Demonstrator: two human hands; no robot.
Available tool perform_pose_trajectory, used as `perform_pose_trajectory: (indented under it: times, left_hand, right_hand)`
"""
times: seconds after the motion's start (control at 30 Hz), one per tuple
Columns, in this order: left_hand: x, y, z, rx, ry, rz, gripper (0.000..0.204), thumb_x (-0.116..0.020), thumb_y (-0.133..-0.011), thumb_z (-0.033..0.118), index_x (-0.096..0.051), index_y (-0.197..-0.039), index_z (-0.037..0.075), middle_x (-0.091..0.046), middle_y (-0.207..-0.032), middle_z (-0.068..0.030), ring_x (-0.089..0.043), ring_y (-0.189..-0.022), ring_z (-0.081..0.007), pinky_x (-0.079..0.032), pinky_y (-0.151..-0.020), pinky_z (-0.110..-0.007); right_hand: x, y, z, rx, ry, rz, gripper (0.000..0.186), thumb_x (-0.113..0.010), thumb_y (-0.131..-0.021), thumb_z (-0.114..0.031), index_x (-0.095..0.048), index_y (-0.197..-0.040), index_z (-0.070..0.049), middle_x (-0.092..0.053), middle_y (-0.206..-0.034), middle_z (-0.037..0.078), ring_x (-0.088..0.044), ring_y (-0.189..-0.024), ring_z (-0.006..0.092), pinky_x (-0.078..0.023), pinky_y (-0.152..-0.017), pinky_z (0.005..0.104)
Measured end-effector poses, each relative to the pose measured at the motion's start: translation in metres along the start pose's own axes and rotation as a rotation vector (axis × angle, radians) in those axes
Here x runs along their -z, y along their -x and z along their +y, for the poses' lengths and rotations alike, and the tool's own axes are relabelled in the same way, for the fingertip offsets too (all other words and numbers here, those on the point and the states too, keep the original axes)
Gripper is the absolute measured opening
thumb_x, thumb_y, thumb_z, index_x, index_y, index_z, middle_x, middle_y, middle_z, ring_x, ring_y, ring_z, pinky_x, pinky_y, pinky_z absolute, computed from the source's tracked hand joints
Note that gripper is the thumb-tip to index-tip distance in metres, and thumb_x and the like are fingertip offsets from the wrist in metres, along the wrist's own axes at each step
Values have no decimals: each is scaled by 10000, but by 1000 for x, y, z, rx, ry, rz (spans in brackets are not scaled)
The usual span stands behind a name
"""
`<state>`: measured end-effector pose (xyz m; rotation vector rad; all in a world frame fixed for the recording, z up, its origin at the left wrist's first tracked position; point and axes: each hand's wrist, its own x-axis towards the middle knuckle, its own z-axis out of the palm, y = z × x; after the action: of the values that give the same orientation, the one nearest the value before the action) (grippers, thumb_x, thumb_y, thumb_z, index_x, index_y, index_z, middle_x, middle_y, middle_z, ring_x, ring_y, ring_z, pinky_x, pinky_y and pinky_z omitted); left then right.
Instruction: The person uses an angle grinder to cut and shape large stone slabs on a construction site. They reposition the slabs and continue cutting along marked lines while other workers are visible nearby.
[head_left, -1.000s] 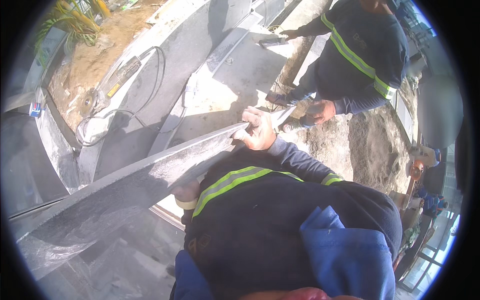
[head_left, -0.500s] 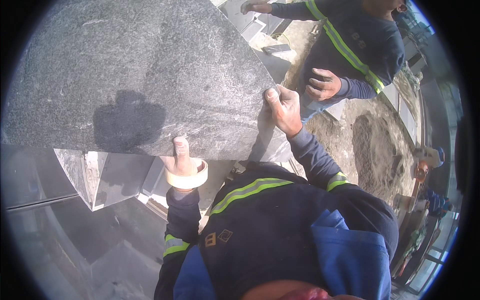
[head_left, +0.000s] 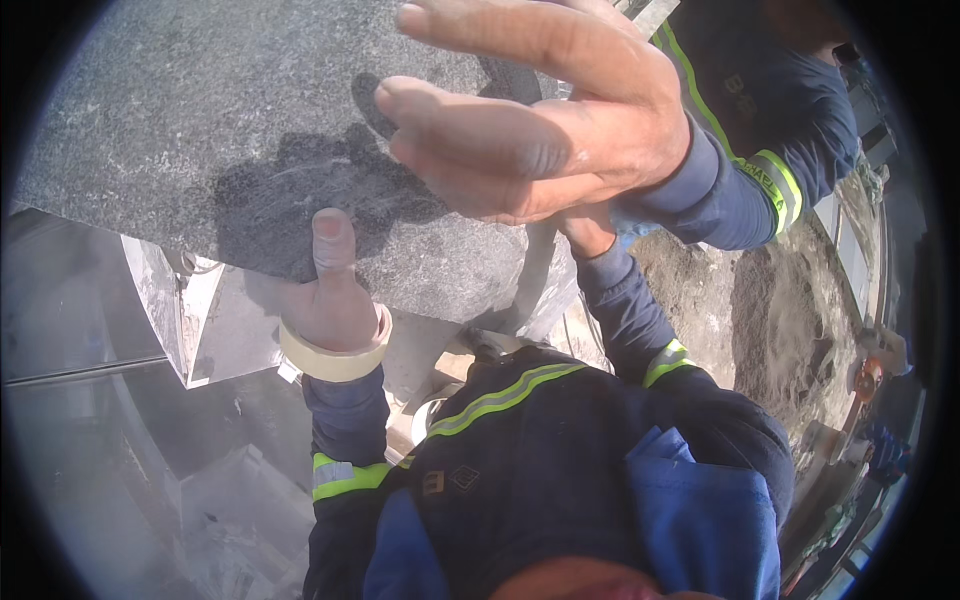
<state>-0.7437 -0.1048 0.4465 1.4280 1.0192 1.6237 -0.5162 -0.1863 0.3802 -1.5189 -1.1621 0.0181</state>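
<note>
left hand (head_left: 332,305) on grey slab (head_left: 170,150)

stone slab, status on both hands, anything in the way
Left hand gripping stone slab by near edge, tape roll around wrist. Right hand mostly hidden, grip unclear. Co-worker's hand in front, blocking view of it.

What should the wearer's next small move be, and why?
Probably to hold the slab steady: the left hand has its thumb over the slab's edge, while a co-worker's hand reaches across in front of the camera, hiding most of the right hand.
</note>
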Motion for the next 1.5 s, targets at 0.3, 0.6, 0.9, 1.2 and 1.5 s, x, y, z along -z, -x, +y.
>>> perform_pose_trajectory:
  times: [0.3,0.6,0.9,1.2,1.5]
  left_hand:
    - [-46,-54,37,-308,-392,-118,983,-796,-876,529,-376,-1504,-101,-536,-1433,-235,-502,-1341,-306,-376,-1145,-406]
    - [-100,-85,49,-511,-852,-630,1005,-771,-881,571,-370,-1509,-103,-531,-1436,-246,-495,-1349,-309,-375,-1146,-405]
    - [-106,-76,57,-495,-944,-993,1027,-746,-885,612,-364,-1513,-106,-525,-1440,-256,-488,-1357,-313,-374,-1147,-404]
    - [111,67,-123,615,-571,-850,657,-506,-1053,575,-654,-852,-33,-508,-688,-42,-498,-711,-147,-431,-659,-384]
    - [51,128,-226,735,-645,-710,684,-538,-969,635,-738,-917,-17,-705,-845,-260,-692,-838,-420,-504,-796,-494]
  right_hand:
    - [45,-47,-9,-200,-232,-37,376,-526,-1077,-391,-594,-1179,-35,-604,-884,44,-556,-802,154,-483,-732,333]
    - [76,-56,-7,-414,-224,-13,366,-475,-1099,-395,-560,-1204,-55,-613,-894,35,-585,-813,147,-513,-741,329]
    - [81,-41,16,33,78,-61,285,-542,-1024,-191,-508,-1258,-32,-508,-879,9,-484,-725,115,-472,-655,271]
    - [29,19,75,18,246,-3,371,-589,-966,-202,-525,-1290,-33,-525,-968,40,-498,-802,152,-479,-711,303]
    - [-5,73,175,-937,-318,268,477,-562,-966,-433,-604,-1282,-78,-641,-1133,99,-605,-1016,236,-525,-885,414]
